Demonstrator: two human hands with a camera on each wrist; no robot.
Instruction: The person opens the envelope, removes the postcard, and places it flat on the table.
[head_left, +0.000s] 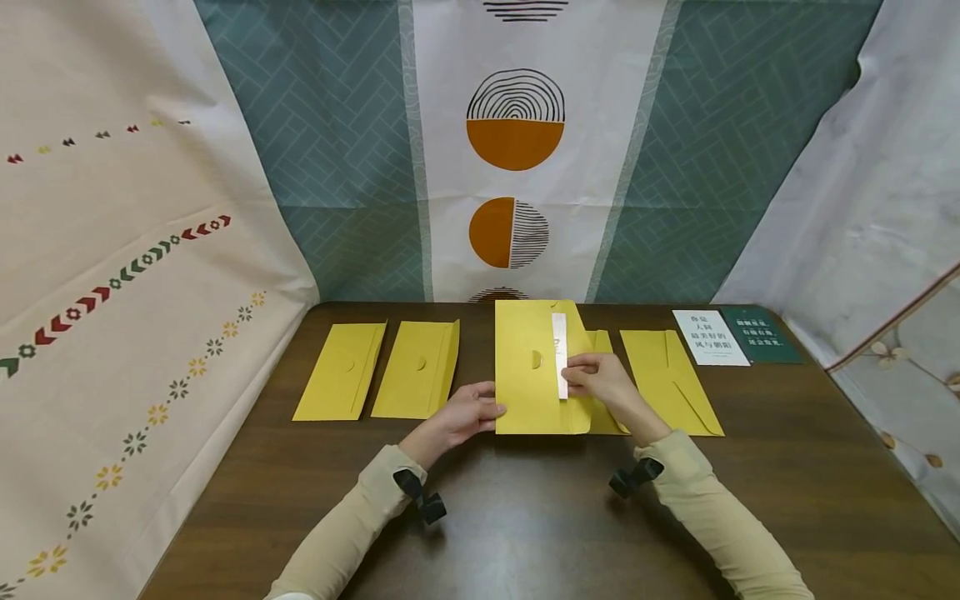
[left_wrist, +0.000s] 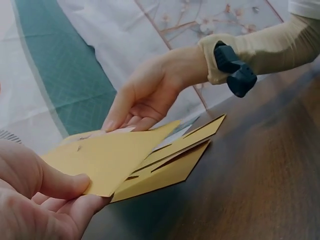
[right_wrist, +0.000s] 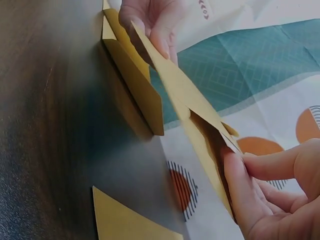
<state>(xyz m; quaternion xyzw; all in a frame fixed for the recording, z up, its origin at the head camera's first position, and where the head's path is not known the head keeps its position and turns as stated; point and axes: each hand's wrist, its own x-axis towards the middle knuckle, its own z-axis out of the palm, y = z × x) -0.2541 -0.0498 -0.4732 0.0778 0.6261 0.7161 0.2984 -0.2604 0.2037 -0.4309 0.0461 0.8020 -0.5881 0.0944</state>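
A yellow envelope [head_left: 521, 396] is held up over the dark table, its slit side facing right. My left hand [head_left: 468, 412] pinches its left edge, thumb on the near face, as the left wrist view shows. A white card [head_left: 561, 358] with faint print pokes out of the envelope's opening as a narrow strip. Thumb and fingers of my right hand [head_left: 600, 379] pinch that card's right edge. The right wrist view shows the envelope's mouth [right_wrist: 207, 140] gaping, with the card edge [right_wrist: 229, 144] at the fingertips. The rest of the card is hidden inside.
Two yellow envelopes lie at left, the outer envelope [head_left: 337, 375] and the inner envelope [head_left: 411, 379]. Behind the right hand lies another envelope [head_left: 602, 421], partly covered, beside a further envelope [head_left: 660, 367]. A white printed card [head_left: 708, 337] and a green card [head_left: 761, 335] lie back right.
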